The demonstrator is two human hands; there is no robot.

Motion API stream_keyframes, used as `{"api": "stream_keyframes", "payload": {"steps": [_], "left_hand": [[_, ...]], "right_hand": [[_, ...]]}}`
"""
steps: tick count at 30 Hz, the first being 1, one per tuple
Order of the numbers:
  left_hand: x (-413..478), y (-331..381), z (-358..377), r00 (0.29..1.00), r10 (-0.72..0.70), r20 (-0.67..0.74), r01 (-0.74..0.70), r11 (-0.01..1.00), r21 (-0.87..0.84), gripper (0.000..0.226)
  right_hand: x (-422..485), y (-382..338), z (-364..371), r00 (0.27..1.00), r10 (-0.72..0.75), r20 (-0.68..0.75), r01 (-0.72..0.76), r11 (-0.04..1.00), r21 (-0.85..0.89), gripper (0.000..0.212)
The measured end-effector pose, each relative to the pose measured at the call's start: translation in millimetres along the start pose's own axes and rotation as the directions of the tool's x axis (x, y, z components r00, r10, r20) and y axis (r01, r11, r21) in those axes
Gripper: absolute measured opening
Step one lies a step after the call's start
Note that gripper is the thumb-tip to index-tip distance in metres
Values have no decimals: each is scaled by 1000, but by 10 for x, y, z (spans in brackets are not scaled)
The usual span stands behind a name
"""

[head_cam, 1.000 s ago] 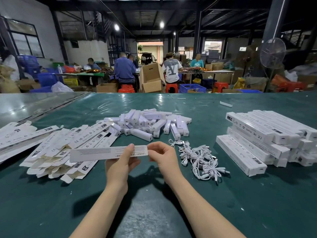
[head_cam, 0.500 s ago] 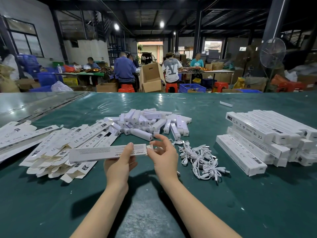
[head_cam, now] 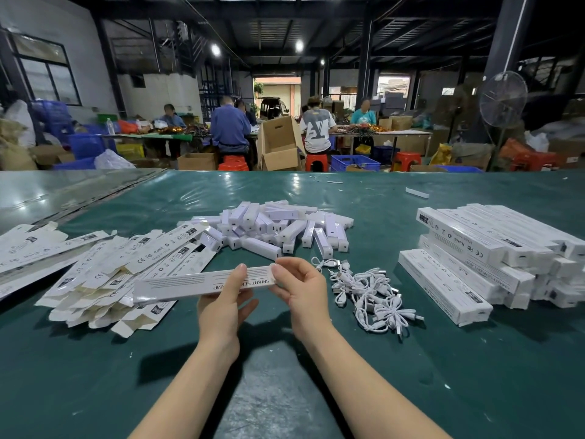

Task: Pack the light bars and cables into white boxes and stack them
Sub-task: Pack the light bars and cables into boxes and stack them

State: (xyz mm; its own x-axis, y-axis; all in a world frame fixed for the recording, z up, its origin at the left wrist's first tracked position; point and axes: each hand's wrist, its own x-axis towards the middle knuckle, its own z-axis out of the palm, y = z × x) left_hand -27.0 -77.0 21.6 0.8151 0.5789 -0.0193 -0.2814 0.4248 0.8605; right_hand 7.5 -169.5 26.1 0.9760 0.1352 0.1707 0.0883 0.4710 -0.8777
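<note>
**Popping a box into shape, watching my elbow room**

I'm working in the lower middle of the frame. My left hand (head_cam: 221,308) is gripping the white box (head_cam: 190,285), thumb on top and fingers underneath. My right hand (head_cam: 300,289) is pinching its right end. The box is hanging just above the table (head_cam: 316,391), running off toward the left.

My guess is I'm squaring it up, so I'm squeezing the long edges gently and not crushing that end flap.

Room-wise, the flat boxes (head_cam: 110,274) are crowding the left and the light bars (head_cam: 272,226) are heaping just beyond my hands. The cables (head_cam: 370,293) are tangling just to the right, with the packed stack (head_cam: 474,258) sitting far right. I'm getting the most open space from the bare green surface along the bottom.
</note>
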Motion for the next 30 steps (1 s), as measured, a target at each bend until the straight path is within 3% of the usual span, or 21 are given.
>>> {"api": "stream_keyframes", "payload": {"steps": [11, 15, 22, 27, 30], "left_hand": [[8, 9, -1, 999, 21, -40, -22, 999, -32, 13], [-10, 0, 26, 999, 21, -33, -21, 1000, -15, 11], [-25, -10, 48, 999, -3, -43, 2, 1000, -17, 11], [-34, -7, 49, 999, -15, -37, 13, 999, -41, 11], [-39, -9, 39, 999, -6, -32, 4, 999, -50, 12]], "right_hand": [[-17, -6, 19, 997, 12, -73, -14, 1000, -16, 18], [0, -9, 10, 989, 81, -124, -72, 994, 78, 19], [-7, -1, 12, 993, 83, -79, -80, 996, 47, 17], [0, -9, 17, 985, 152, -76, -133, 968, 211, 20], [-6, -11, 15, 988, 144, -59, -131, 976, 175, 19]]}}
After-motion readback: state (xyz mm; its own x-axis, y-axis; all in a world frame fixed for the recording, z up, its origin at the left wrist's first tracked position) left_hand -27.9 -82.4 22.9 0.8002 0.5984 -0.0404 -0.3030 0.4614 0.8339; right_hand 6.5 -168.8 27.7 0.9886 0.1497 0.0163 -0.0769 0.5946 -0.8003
